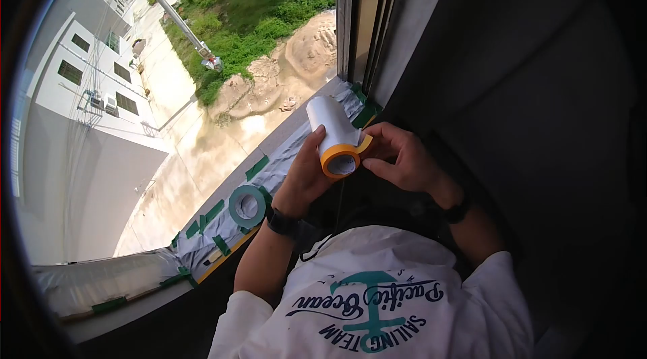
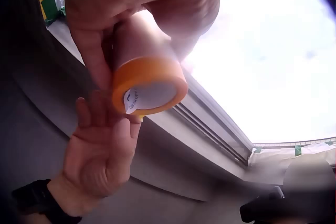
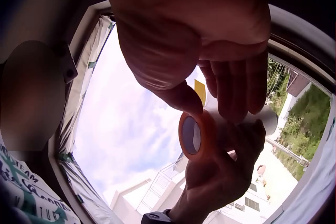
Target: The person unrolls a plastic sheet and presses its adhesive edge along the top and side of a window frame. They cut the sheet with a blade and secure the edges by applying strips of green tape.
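Observation:
My left hand (image 1: 301,173) grips a white roll of masking film (image 1: 329,120) with a band of orange tape (image 1: 335,150) round its near end. The core's open end, with a printed label inside, faces me in the left wrist view. A short yellow tape flap (image 1: 364,142) sticks out from the band. Beside it is my right hand (image 1: 408,160), index fingertip right at the flap and thumb tip close to the band's rim. Seen from the right wrist, the flap (image 3: 200,90) stands up beside the thumb, and the other fingers (image 3: 231,90) extend along the roll.
A green tape roll (image 1: 247,206) lies on the window sill, which is covered in film (image 1: 290,157) held down by pieces of green tape (image 1: 257,168). The window frame (image 1: 367,22) rises ahead, with ground, grass and buildings outside. A dark wall stands on the right.

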{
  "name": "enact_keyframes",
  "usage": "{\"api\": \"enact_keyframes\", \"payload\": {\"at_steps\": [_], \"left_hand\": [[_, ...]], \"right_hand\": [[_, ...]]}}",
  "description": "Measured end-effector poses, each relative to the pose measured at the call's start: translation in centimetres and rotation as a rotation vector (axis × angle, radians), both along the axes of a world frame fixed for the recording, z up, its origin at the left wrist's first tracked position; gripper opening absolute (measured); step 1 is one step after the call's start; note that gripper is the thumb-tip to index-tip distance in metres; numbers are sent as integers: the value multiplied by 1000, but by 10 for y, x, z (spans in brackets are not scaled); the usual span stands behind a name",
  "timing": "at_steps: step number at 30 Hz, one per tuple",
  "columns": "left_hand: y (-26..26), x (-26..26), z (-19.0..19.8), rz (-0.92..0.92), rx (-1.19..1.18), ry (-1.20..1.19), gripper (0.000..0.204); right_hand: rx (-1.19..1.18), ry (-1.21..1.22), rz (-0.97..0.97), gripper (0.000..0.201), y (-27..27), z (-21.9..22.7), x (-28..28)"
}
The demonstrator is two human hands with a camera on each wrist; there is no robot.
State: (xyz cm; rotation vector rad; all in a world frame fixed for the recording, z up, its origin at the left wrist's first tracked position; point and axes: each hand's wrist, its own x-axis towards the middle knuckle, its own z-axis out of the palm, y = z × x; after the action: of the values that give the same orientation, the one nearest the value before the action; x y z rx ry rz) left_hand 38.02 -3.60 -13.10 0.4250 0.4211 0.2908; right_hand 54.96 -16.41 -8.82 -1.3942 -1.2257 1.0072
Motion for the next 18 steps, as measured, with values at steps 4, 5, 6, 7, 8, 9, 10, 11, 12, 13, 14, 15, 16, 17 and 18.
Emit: {"api": "enact_keyframes", "payload": {"at_steps": [4, 5, 6, 7, 8, 9, 10, 11, 12, 13, 14, 15, 16, 17, 18], "left_hand": [[9, -8, -30, -52, -160, -151, 58], [11, -11, -35, -104, -222, -244, 57], [12, -13, -37, -156, -282, -336, 57], [10, -14, -38, -157, -280, -337, 57], [6, -16, -38, -48, -299, -283, 58], [4, -17, -38, 59, -313, -229, 58], [0, -17, -31, 52, -304, -228, 58], [-5, -18, -22, 124, -140, -185, 58], [-7, -18, -16, 191, 24, -143, 59], [-7, -20, -15, 171, 28, -137, 59], [-8, -21, -15, 159, 44, -194, 60], [-9, -21, -15, 149, 59, -254, 60], [-10, -22, -17, 132, 59, -254, 60], [-11, -22, -19, 115, 17, -256, 60], [-10, -23, -21, 100, -23, -256, 60]], "right_hand": [[97, -297, -163, 43, 2, 1, -17], [140, -420, -197, 46, 2, 2, -20], [184, -542, -231, 48, 2, 3, -23], [187, -544, -231, 48, 0, 1, -25], [148, -566, -291, 51, -2, -3, -28], [113, -586, -354, 53, -3, -5, -31], [121, -584, -362, 53, -5, -3, -36], [1, -461, -315, 56, -8, 1, -41], [-117, -334, -271, 59, -10, 3, -44], [-116, -327, -290, 59, -8, -1, -47], [-9, -325, -298, 64, -5, -8, -52], [99, -329, -304, 70, -2, -11, -56], [153, -359, -321, 71, 1, -6, -59], [156, -360, -335, 71, 3, -6, -59], [194, -428, -325, 71, 5, -7, -59]]}}
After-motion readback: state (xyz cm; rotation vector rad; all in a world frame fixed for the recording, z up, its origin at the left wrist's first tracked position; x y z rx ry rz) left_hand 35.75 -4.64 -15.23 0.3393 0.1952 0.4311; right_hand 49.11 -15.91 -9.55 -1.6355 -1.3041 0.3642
